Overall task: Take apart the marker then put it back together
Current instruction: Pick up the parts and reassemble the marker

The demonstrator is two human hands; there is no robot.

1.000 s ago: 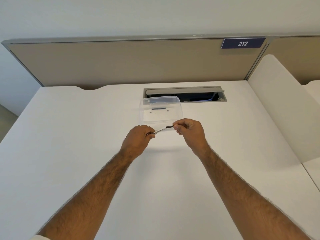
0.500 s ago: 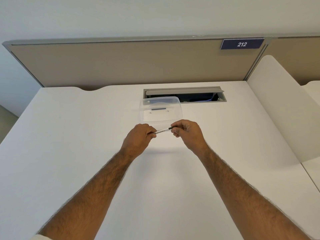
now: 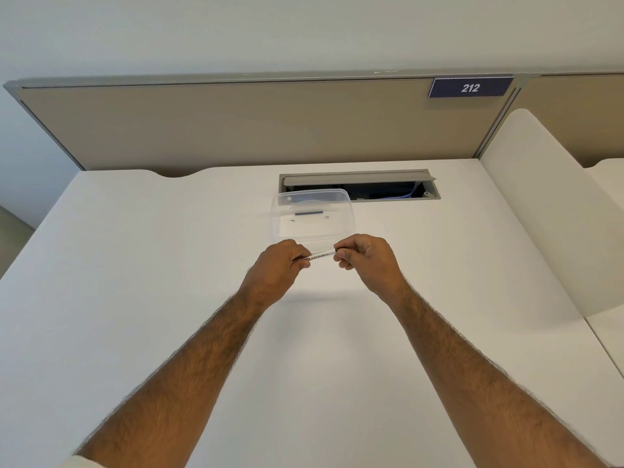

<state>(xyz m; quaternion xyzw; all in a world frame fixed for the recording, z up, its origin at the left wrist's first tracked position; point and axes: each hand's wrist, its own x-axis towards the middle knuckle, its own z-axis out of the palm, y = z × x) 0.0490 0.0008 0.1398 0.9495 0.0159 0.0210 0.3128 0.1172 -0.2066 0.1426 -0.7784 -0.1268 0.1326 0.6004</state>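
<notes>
A thin white whiteboard marker (image 3: 319, 256) with black print is held level above the white desk (image 3: 135, 298), between both hands. My left hand (image 3: 275, 268) pinches its left end. My right hand (image 3: 366, 260) is closed over its right end, which is hidden inside the fingers. Only the short white middle of the barrel shows between the two hands. Whether the cap is on the marker I cannot tell.
A clear plastic container (image 3: 314, 214) stands just beyond my hands, with small parts and a dark strip inside. Behind it an open cable hatch (image 3: 359, 185) is sunk into the desk. A beige partition (image 3: 236, 126) closes the back; a white divider (image 3: 547, 204) stands at the right.
My right hand has slid left along the marker toward my left hand. The dark section that showed by my right fingers is now covered, and less of the barrel is visible.
</notes>
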